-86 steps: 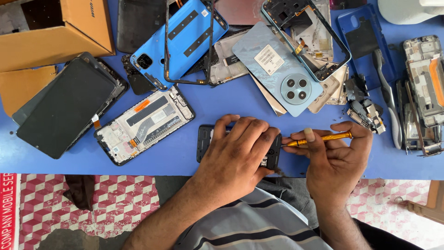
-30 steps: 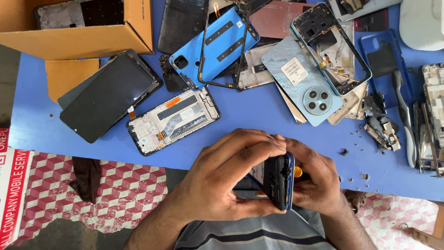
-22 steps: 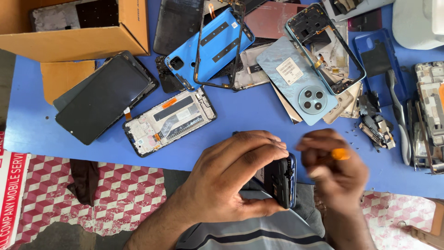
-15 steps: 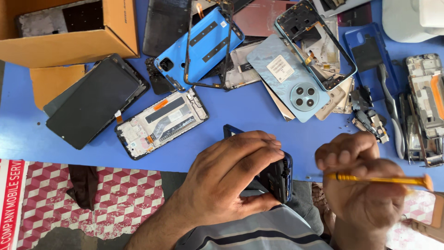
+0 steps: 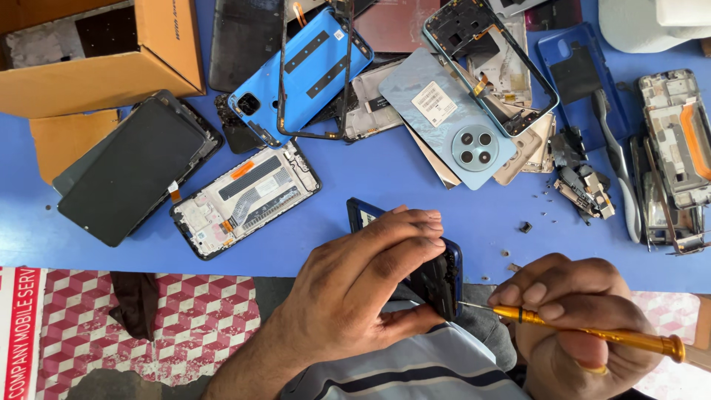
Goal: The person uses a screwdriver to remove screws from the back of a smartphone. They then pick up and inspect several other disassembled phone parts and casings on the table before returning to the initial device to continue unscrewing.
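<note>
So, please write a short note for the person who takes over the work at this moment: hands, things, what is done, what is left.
Left hand: grip shut on the blue phone, held tilted at the near edge of the blue table.
Right hand: grip shut on the yellow screwdriver, tip at the phone's lower end.
Done: phone is open, its inner parts show.
Left: work at that end is not finished; small loose bits lie on the table nearby.
</note>
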